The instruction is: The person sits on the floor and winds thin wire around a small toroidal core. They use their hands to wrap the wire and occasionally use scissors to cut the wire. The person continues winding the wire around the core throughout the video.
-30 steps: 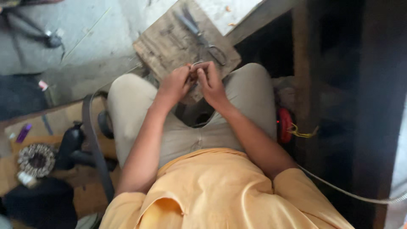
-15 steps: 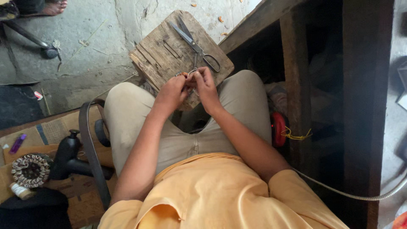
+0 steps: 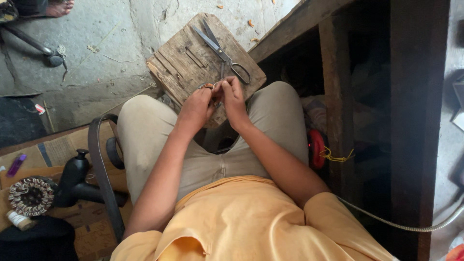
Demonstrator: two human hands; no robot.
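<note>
I sit with my knees apart over a worn wooden board (image 3: 183, 63) on the concrete floor. My left hand (image 3: 195, 107) and my right hand (image 3: 233, 99) meet at the board's near edge, fingers pinched together on a small piece (image 3: 209, 86) that is too tiny to identify. Large metal scissors (image 3: 223, 52) lie on the board just beyond my fingers, blades pointing away. A few thin strips (image 3: 194, 57) rest on the board to the left of the scissors.
A dark strap (image 3: 102, 179) and a black bottle-like object (image 3: 72, 180) lie at my left on cardboard (image 3: 58, 150), beside a woven round piece (image 3: 31, 195) and a thread spool (image 3: 19, 220). Dark wooden posts (image 3: 411, 121) stand at right, with a red object (image 3: 316, 147) and a cord (image 3: 401, 224).
The view has shifted so the board and my hands sit lower in frame. My hands stay together at the board's edge, working the small piece.
</note>
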